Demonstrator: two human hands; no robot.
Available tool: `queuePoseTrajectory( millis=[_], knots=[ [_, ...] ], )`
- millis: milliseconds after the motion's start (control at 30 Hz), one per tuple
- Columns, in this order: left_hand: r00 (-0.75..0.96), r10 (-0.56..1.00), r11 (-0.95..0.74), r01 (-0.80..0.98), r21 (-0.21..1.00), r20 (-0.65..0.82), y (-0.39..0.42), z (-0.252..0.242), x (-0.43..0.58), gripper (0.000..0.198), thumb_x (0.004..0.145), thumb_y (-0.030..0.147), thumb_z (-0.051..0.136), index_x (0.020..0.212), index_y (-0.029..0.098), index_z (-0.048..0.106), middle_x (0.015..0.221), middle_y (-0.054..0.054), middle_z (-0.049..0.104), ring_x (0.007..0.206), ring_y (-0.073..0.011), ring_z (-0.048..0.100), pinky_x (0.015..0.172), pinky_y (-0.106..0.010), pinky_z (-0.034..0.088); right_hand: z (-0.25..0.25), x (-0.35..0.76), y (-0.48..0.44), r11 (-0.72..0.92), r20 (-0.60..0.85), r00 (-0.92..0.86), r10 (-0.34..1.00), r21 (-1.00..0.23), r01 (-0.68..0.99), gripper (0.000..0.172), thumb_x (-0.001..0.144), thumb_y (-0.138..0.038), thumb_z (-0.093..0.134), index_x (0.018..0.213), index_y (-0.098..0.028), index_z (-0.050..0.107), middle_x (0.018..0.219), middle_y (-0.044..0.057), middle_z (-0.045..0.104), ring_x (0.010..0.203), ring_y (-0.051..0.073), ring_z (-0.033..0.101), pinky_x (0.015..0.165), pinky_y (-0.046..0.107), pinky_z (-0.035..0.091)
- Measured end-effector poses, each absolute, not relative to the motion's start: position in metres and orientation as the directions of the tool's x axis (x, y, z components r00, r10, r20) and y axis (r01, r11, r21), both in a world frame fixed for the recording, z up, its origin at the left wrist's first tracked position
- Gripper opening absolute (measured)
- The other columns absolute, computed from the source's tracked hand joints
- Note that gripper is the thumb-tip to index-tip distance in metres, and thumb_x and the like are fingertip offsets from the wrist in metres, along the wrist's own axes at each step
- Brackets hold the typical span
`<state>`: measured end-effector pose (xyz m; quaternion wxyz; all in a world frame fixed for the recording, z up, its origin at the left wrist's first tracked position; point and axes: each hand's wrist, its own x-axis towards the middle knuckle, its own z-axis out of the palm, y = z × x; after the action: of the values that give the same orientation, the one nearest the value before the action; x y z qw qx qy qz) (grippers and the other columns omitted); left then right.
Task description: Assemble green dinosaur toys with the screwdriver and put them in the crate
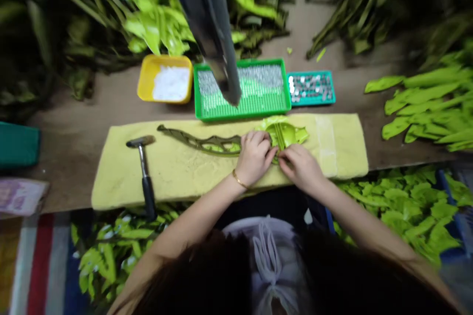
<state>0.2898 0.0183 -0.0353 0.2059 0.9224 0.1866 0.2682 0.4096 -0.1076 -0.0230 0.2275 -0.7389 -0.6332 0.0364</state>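
Observation:
My left hand (254,155) is closed around the right end of a long, curved olive-green plastic piece (199,142) with cut-out openings. That piece lies along a yellow padded cloth (221,182). At its right end sits a bright lime-green plastic part (290,133) with a rounded shape and ridges. My right hand (301,165) pinches at the near edge of this lime part, its fingertips almost meeting those of my left hand. What lies exactly between the fingertips is hidden. A hammer (144,172) with a black handle rests on the cloth to the left.
Behind the cloth stand a yellow tub (146,78) of white stuff, a green tray (242,116) of small metal pieces and a teal tray (312,103) of small shiny parts. A dark bar (207,19) hangs overhead. Lime parts (424,103) are heaped at right.

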Motion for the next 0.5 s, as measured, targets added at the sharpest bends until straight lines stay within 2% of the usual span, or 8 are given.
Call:
queuePoseTrajectory(
  millis=[133,233,300,400,500],
  knots=[
    [0.805,0.353,-0.897,0.146,0.418,0.477,0.032,-0.026,0.274,0.017,0.09,0.023,0.059,0.074,0.016,0.061,0.093,-0.009,0.065,0.091,-0.0215,0.058,0.079,-0.039,0.051,-0.016,0.402,-0.102,-0.093,0.237,0.225,0.945,-0.464,0.881,0.004,0.085,-0.017,0.056,0.082,-0.019,0.055,0.074,0.004,0.063,0.07,0.018,0.062,0.062,0.029,0.052],
    [0.821,0.302,-0.922,0.122,0.367,0.484,0.029,-0.021,0.262,0.011,0.09,0.021,0.057,0.089,0.015,0.066,0.103,-0.012,0.067,0.102,-0.024,0.06,0.092,-0.044,0.055,0.005,0.423,-0.089,-0.094,0.257,0.281,0.924,-0.56,0.823,0.008,0.084,-0.024,0.061,0.085,-0.02,0.054,0.071,0.002,0.062,0.063,0.015,0.06,0.055,0.025,0.049],
    [0.823,0.31,-0.929,0.156,0.335,0.476,0.023,-0.02,0.257,0.016,0.089,0.022,0.057,0.099,0.014,0.067,0.108,-0.014,0.067,0.108,-0.0261,0.061,0.099,-0.048,0.053,0.021,0.453,-0.06,-0.114,0.328,0.37,0.869,-0.596,0.795,0.011,0.085,-0.028,0.06,0.082,-0.02,0.053,0.067,0.0,0.06,0.057,0.013,0.056,0.053,0.024,0.047],
    [0.801,0.345,-0.922,0.191,0.338,0.489,0.016,-0.022,0.253,0.02,0.089,0.024,0.057,0.104,0.015,0.067,0.109,-0.014,0.068,0.109,-0.0269,0.062,0.102,-0.049,0.053,0.034,0.503,0.023,-0.177,0.385,0.466,0.796,-0.588,0.789,0.013,0.086,-0.031,0.057,0.08,-0.021,0.053,0.07,0.001,0.061,0.061,0.014,0.056,0.059,0.029,0.048],
    [0.777,0.38,-0.898,0.181,0.4,0.502,0.016,-0.026,0.252,0.019,0.089,0.022,0.057,0.104,0.014,0.066,0.109,-0.013,0.068,0.11,-0.0249,0.062,0.101,-0.048,0.053,0.029,0.524,0.126,-0.133,0.327,0.366,0.871,-0.56,0.818,0.016,0.09,-0.031,0.049,0.093,-0.019,0.058,0.092,0.008,0.068,0.081,0.019,0.062,0.075,0.037,0.052]
  ],
)
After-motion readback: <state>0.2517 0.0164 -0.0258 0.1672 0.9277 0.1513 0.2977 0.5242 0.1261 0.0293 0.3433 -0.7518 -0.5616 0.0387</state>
